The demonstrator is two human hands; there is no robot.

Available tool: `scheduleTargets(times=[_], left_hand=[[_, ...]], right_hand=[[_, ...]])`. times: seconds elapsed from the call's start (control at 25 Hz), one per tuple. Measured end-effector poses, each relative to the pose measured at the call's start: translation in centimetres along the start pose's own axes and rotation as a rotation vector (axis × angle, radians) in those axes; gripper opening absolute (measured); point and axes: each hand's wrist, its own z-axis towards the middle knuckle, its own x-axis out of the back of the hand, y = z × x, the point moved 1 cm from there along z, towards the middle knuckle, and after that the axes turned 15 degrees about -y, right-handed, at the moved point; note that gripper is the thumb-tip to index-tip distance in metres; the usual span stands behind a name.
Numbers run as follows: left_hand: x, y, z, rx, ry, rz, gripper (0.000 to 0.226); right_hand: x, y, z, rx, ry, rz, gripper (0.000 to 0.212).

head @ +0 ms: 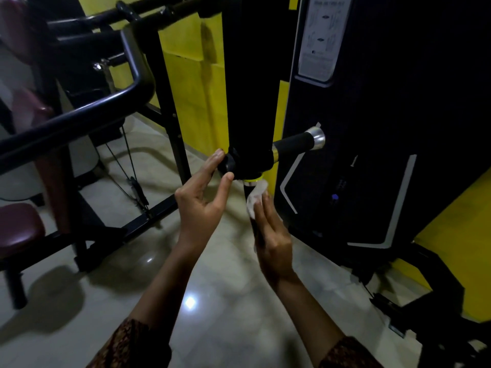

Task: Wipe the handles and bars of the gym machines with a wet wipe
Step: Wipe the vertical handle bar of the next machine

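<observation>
The black column (247, 88) of the machine stands upright in the middle of the scene, and two grips leave its foot. The side handle (293, 144) lies with its long axis running left to right and tilted slightly upward, its silver cap (317, 138) pointing right toward the weight housing. The lower handle (249, 189) hangs below a yellow ring (252, 180), with its long axis pointing down and a little toward the near side. The left hand (202, 203) is spread, fingers straight, with its fingertips touching the black knob (228, 163) on the column's left and nothing in its grasp. The right hand (273, 243) is folded loosely around the lower handle, pinning the wet wipe (256, 201) against it just under the ring. The step appears to be wiping this lower handle. To do it well, the person would likely wrap the wipe fully round the grip and draw it along the axis from ring to tip, twisting so the hidden far side is covered too. The left hand could steady the column's foot so the handle does not swing.
</observation>
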Motion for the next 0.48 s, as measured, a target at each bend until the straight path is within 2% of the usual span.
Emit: scheduleTargets(times=[0.12,0.24,0.4,0.48], left_hand=[[0.2,-0.2,0.0,0.004,-0.013,-0.020,0.045],[0.2,-0.1,-0.1,0.000,-0.012,-0.039,0.045],[0.1,0.1,0.0,0.000,-0.035,-0.030,0.045],[0.2,0.1,-0.1,0.001,-0.037,-0.030,0.045]], right_hand=[[0.4,2.4,-5.4,0.116,-0.195,-0.136,0.053],[1.6,2.4,-8.7,0.156,-0.268,-0.175,0.050],[3.0,0.0,-1.6,0.193,-0.203,-0.205,0.053],[2.5,-0.3,1.2,0.186,-0.285,-0.217,0.060]])
